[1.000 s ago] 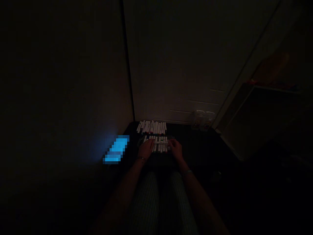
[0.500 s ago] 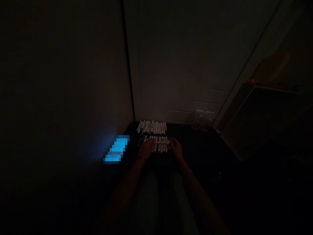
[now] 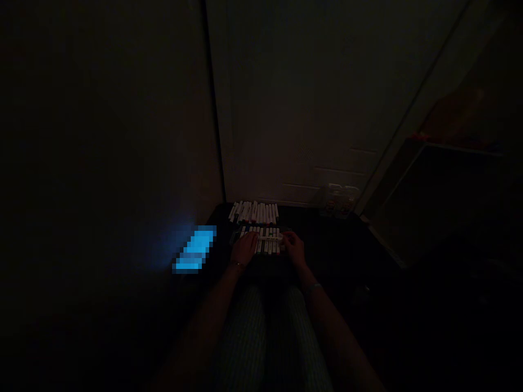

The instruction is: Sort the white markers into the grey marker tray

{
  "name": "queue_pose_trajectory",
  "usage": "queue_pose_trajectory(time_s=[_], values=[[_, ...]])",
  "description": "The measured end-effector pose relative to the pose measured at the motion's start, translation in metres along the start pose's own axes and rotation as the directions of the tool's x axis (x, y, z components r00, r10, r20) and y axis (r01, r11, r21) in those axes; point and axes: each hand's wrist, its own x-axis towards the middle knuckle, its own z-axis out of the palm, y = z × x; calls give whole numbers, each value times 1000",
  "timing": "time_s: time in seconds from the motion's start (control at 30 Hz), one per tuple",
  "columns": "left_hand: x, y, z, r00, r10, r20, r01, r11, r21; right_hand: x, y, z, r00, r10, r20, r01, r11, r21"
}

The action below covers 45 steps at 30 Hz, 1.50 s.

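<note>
In the dim head view, a white marker (image 3: 269, 238) lies crosswise between my two hands, above a row of upright-lying white markers (image 3: 267, 247). My left hand (image 3: 245, 247) is closed at the marker's left end. Closed fingers of my right hand (image 3: 294, 247) pinch its right end. Just beyond, a second group of white markers (image 3: 257, 212) with coloured ends lies side by side on the dark table (image 3: 335, 245). My left palm hides some of the nearer row's left part.
A glowing blue, pixelated screen (image 3: 195, 250) is at the left of the table. Two clear plastic cases (image 3: 339, 201) stand at the back right against the pale wall (image 3: 294, 109). On the right is a shelf unit (image 3: 449, 147) with things on top. My knees (image 3: 269, 326) are below the table edge.
The picture has become slightly darker. Both hands and the marker stay in almost the same place.
</note>
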Motion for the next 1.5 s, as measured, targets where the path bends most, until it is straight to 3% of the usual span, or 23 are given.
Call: queue_pose_trajectory(time_s=[0.33, 1.5], values=[[0, 1, 0, 1000, 14, 10, -14, 1000, -8, -2, -6, -3, 1000, -14, 16, 15, 997, -82], [-1, 1, 1, 1000, 12, -9, -12, 1000, -3, -1, -2, -1, 1000, 3, -7, -3, 1000, -5]])
